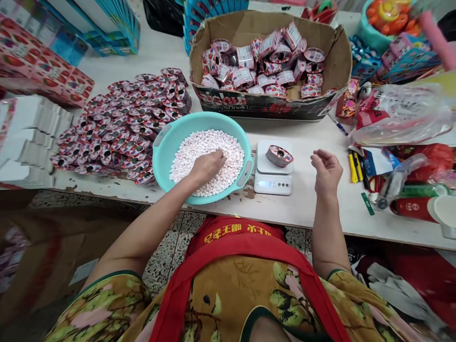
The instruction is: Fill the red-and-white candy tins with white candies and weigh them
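Note:
My left hand (208,167) is down in a turquoise basin (162,173) of small white and pale pink candies (192,147). Its fingers are closed among the candies, and the fingertips are partly hidden. To the right of the basin lies a white digital scale (261,164) with a lit display. On its plate sits one small oval container (280,156) with a red and pink printed label and a dark round hole in its top. Just right of the scale, my right hand (327,172) is raised above the table, fingers loosely bent and apart, with nothing visible in it.
Many similar containers (121,123) stand packed together left of the basin. Behind it, a cardboard box (256,102) holds more, lying jumbled. Folded white cartons (32,137) are stacked at far left. Plastic bags (402,114), yellow cutters (352,167) and a red cup (413,209) crowd the right.

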